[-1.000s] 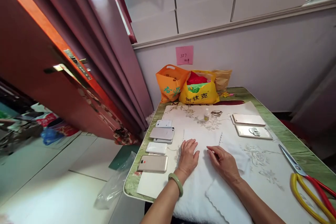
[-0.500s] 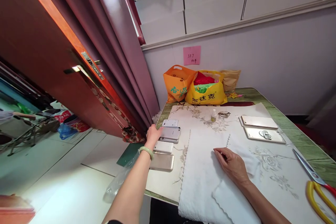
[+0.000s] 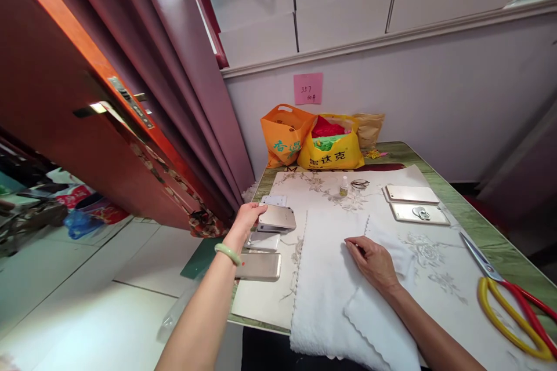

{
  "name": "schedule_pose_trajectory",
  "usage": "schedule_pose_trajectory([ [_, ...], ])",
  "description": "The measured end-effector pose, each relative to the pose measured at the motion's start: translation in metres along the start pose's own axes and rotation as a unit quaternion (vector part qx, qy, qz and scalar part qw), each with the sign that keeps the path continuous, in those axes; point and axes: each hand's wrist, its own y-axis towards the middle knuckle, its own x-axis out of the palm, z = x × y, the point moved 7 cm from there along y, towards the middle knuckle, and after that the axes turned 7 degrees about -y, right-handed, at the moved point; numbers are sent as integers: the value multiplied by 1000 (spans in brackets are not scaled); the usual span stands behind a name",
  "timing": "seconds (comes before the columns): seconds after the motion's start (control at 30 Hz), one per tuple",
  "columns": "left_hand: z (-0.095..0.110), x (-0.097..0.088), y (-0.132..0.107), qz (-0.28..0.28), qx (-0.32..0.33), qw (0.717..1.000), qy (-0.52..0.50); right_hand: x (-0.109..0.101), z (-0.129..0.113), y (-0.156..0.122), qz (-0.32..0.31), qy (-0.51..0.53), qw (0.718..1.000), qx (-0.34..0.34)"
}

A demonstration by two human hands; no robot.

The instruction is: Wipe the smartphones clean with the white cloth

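Observation:
My left hand [image 3: 246,219], below which a green bangle circles the wrist, grips the left end of a gold smartphone [image 3: 277,217]. That phone is tilted and lifted over the others in the row. A white phone [image 3: 264,240] and a gold phone [image 3: 260,266] lie nearer me, and another white phone [image 3: 274,201] is partly covered behind. My right hand [image 3: 369,258] rests on a white cloth [image 3: 322,301] with scalloped edges, its fingers curled together; whether they pinch the cloth's fold is hidden.
Two phones, one a gold phone [image 3: 412,194] and one a phone with a ring holder [image 3: 420,214], lie right. Large scissors [image 3: 500,290] are at the right edge. A small bottle [image 3: 343,186], glasses [image 3: 360,184], an orange bag [image 3: 287,136] and a yellow bag [image 3: 331,151] stand behind.
My left hand has raised the gold phone from the row and tilted it. My right hand stays on the cloth. The view has swung slightly to the right.

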Motion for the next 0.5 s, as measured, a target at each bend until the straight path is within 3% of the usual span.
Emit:
schedule_pose_trajectory([
  [0.07, 6, 20, -18, -57, 3, 997, -45, -1, -1, 1, 2, -1, 1000, 2],
  [0.17, 9, 56, -49, -99, -5, 988, -118, -2, -3, 2, 5, -1, 1000, 3],
  [0.2, 4, 70, -59, -95, -41, 973, -208, -3, -4, 3, 7, -1, 1000, 3],
  [0.33, -15, 128, -106, -101, -88, 951, -277, -5, -3, 3, 18, 9, 1000, 8],
  [0.4, -33, 150, -130, -84, -144, 925, -342, -8, -2, 2, 39, 20, 999, 15],
  [0.5, -45, 174, -157, -181, -168, 921, -300, -17, 2, 2, 90, 47, 994, 36],
])
